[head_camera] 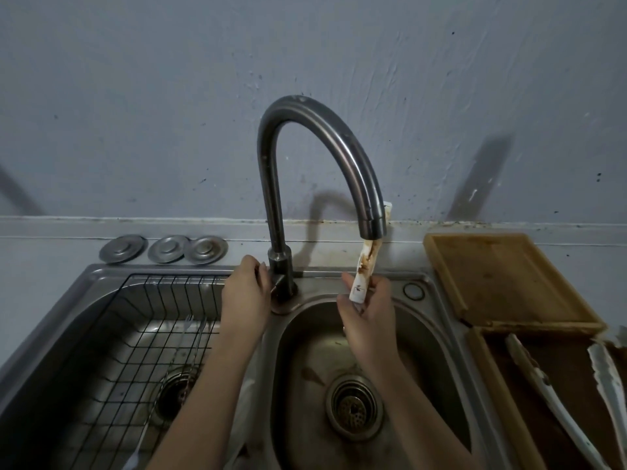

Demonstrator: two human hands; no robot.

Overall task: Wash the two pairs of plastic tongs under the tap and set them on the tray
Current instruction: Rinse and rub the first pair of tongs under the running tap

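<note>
Tongs (364, 266) upright in right hand (368, 320), fingers clamped low — tips just under spout (373, 228); left hand (246, 293) wrapped on tap lever, nearer.

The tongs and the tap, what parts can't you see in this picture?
- Tongs in the right hand, head view: upper end hidden behind the tap spout; lower end covered by the hand.
- Tap handle: the left hand covers it.
- Water: too dim to tell if it is flowing.
- Second tongs on the tray: cut off by the right and bottom edges.
</note>
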